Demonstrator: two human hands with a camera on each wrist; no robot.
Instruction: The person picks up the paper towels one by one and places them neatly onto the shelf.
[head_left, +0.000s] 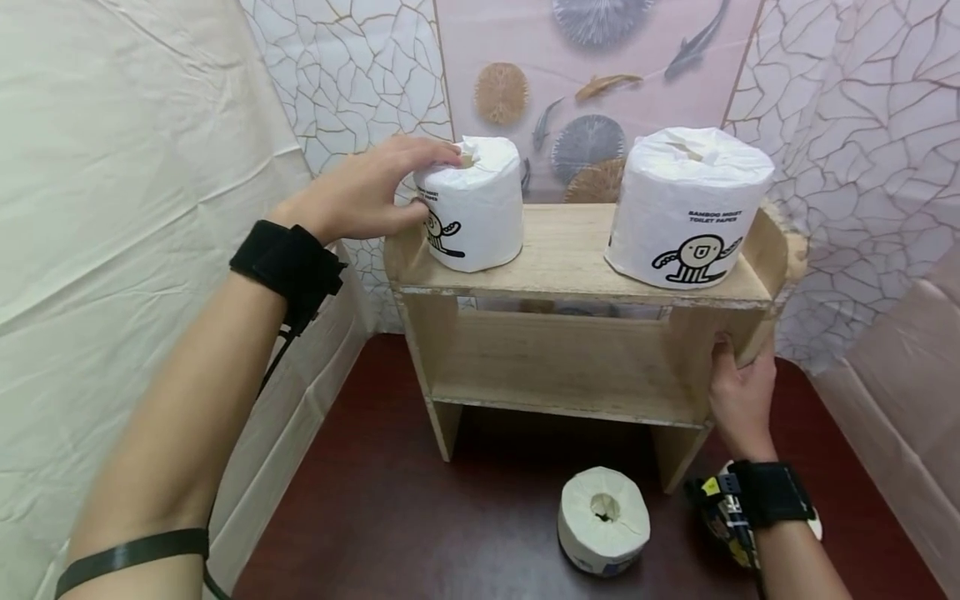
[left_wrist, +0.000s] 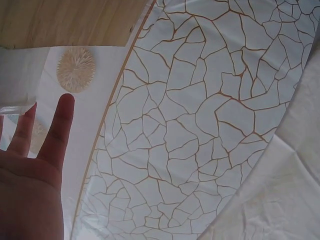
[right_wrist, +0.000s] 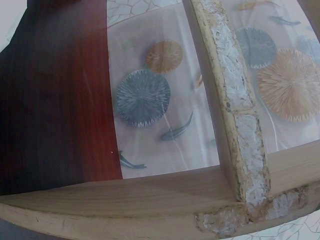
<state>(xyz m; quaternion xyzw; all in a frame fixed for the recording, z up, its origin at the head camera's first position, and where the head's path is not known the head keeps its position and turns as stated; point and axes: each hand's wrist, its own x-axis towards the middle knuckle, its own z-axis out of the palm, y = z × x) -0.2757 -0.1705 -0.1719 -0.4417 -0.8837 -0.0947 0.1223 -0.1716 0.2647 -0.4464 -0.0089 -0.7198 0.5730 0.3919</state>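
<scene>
A small wooden shelf (head_left: 562,358) with two boards stands on a dark red-brown table. On its top board, at the left end, sits a white wrapped toilet paper roll (head_left: 483,212). My left hand (head_left: 378,187) grips this roll, fingers over its top edge and thumb against its side. In the left wrist view, fingers (left_wrist: 56,132) reach up beside the roll (left_wrist: 20,75). A second toilet paper roll (head_left: 690,212) stands at the board's right end. My right hand (head_left: 746,396) holds the shelf's right side panel below the top board; the right wrist view shows the shelf's rough edges (right_wrist: 242,145).
A smaller cream-coloured roll (head_left: 600,542) stands on the table (head_left: 390,533) in front of the shelf. My right wrist partly hides another object beside it. A cream cloth (head_left: 142,150) hangs at the left, and a patterned sheet (head_left: 360,75) covers the back.
</scene>
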